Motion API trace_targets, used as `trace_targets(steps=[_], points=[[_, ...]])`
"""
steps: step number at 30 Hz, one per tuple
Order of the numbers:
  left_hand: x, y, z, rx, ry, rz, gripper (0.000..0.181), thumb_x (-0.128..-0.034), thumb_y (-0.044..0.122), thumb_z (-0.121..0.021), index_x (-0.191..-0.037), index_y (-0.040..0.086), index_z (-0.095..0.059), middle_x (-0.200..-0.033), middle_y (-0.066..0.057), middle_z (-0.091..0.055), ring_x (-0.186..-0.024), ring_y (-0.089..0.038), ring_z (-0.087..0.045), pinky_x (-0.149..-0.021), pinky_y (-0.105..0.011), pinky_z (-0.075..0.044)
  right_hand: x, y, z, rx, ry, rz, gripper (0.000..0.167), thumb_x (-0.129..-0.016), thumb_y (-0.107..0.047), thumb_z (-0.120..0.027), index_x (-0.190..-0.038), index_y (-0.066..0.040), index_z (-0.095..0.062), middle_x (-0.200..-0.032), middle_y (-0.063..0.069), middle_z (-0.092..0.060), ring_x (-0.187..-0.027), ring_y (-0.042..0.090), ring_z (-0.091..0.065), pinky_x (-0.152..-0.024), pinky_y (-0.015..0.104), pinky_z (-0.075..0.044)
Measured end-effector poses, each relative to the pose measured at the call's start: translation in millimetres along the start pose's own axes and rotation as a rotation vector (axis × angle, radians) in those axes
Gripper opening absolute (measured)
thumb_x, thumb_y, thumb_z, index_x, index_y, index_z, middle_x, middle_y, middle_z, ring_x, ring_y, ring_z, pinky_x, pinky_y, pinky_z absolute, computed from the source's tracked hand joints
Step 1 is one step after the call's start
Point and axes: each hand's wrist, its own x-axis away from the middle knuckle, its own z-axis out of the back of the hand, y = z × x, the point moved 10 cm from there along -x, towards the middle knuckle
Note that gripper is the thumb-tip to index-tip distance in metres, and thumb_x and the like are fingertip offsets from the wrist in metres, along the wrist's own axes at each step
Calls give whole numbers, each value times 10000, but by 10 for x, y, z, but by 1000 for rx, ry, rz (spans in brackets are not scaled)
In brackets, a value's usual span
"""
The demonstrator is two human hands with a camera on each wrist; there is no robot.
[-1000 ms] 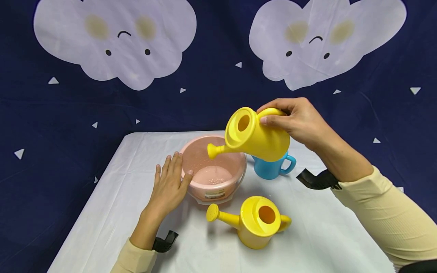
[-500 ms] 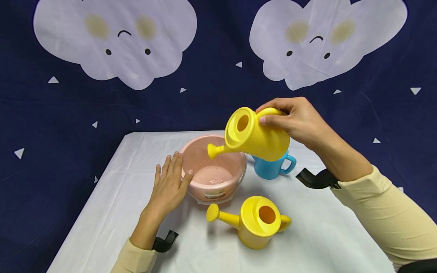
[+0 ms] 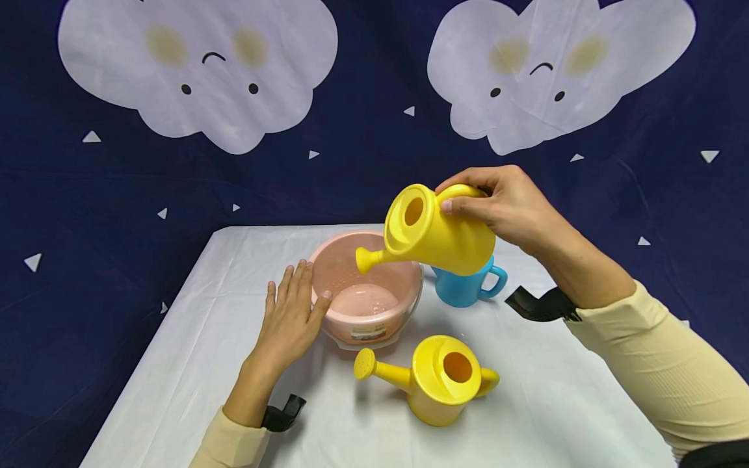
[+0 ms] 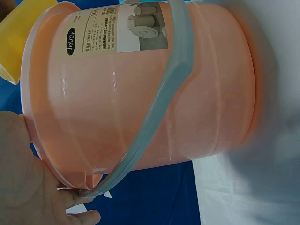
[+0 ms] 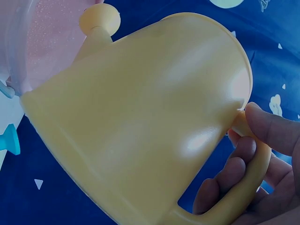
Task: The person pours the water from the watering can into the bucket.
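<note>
My right hand (image 3: 509, 208) grips the handle of a yellow watering can (image 3: 459, 244), thumb on top and fingers curled through the loop in the right wrist view. The can tilts left, its spout (image 3: 370, 259) above the mouth of a pink bucket (image 3: 345, 317). A little water with small ripples lies at the bucket's bottom. My left hand (image 3: 289, 318) rests straight-fingered against the bucket's left rim. In the left wrist view, the bucket's grey bail handle (image 4: 154, 112) hangs down across its labelled side. A second yellow watering can (image 3: 439, 400) stands upright in front of the bucket.
A blue vessel (image 3: 459, 290) with a loop handle stands right of the bucket, partly hidden by the raised can. A white cloth (image 3: 187, 364) covers the table. Behind it hangs a dark blue backdrop (image 3: 374, 175) with clouds.
The held watering can and right hand have shifted very slightly left and up. The thin trickle below the spout and the ripples in the bucket have grown fainter. My left hand stays still.
</note>
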Motion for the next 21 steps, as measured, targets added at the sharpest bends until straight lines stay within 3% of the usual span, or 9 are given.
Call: trace_targets(steps=[21], points=[[-1,-2,0,5,5,-1,695,-993,526,-265,-1520,87,-151,-1595,-117,-140,-1484,-324,-52,-1161,-593,22,-21,-81,-50,45,-28,9,229,-848,-318,-702,-1033,-184,-718,-975,14,-675,-829,175,-602,-722,232,-533]])
